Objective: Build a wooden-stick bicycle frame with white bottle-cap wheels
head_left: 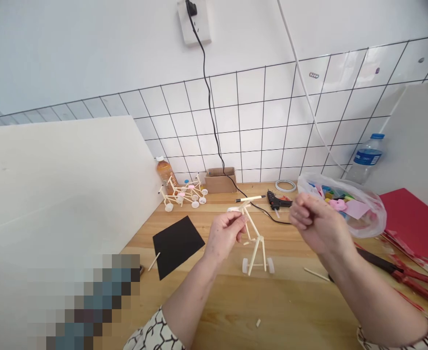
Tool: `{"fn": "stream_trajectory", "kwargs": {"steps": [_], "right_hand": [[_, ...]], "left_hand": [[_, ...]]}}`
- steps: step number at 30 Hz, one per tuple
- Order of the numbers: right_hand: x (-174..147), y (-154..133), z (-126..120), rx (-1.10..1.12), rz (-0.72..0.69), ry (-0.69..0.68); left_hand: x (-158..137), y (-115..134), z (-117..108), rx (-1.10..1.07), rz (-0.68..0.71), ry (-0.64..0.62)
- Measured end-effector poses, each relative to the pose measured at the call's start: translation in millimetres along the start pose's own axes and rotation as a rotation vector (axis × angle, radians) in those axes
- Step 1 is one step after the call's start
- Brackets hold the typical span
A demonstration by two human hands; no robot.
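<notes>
My left hand (pixel 222 235) pinches the upper frame of a small model tricycle (pixel 260 238) made of thin wooden sticks. Its two white rear wheels are towards me, and its handlebar, with black tips, points away. Part of the frame is hidden behind my fingers. To the right, my right hand (pixel 321 224) is raised with its fingers curled closed, apart from the model. I cannot make out whether anything is inside it. Just beyond that hand a black hot glue gun (pixel 277 200) lies on the wooden table (pixel 221 311).
Several finished stick tricycles (pixel 181 195) stand by an orange drink bottle (pixel 166 171) and a cardboard box (pixel 220 181). Black card (pixel 177 247) lies left. At right are a plastic bag (pixel 376 214) of coloured pieces, a water bottle (pixel 367 158), tape roll (pixel 285 186) and red sheets (pixel 414 218).
</notes>
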State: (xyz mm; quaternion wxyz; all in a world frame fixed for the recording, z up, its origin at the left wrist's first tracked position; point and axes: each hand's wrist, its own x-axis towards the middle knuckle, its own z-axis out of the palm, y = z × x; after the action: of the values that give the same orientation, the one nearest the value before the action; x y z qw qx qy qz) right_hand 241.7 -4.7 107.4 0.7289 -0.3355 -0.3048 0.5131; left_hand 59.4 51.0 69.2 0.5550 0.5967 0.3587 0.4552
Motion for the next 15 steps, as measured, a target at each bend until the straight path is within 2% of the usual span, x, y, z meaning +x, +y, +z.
{"fn": "stream_trajectory", "kwargs": {"steps": [3, 6, 9, 11, 15], "right_hand": [[9.5, -25.9, -11.5, 0.041, -0.051, 0.112], [15.6, -48.6, -25.7, 0.057, -0.165, 0.238], [18.9, -58.3, -36.8, 0.086, -0.259, 0.317], [20.0, -55.1, -39.0, 0.031, -0.262, 0.283], [17.8, -31.8, -30.5, -0.143, -0.212, 0.115]], "left_hand": [[4.9, -0.3, -4.8, -0.045, -0.002, 0.073], [7.0, -0.3, -6.8, -0.062, -0.007, 0.102], [6.7, -0.9, -6.6, -0.059, -0.007, 0.109], [5.3, -1.3, -5.5, -0.037, -0.010, 0.092], [0.1, 0.6, -0.9, 0.057, -0.025, -0.010]]}}
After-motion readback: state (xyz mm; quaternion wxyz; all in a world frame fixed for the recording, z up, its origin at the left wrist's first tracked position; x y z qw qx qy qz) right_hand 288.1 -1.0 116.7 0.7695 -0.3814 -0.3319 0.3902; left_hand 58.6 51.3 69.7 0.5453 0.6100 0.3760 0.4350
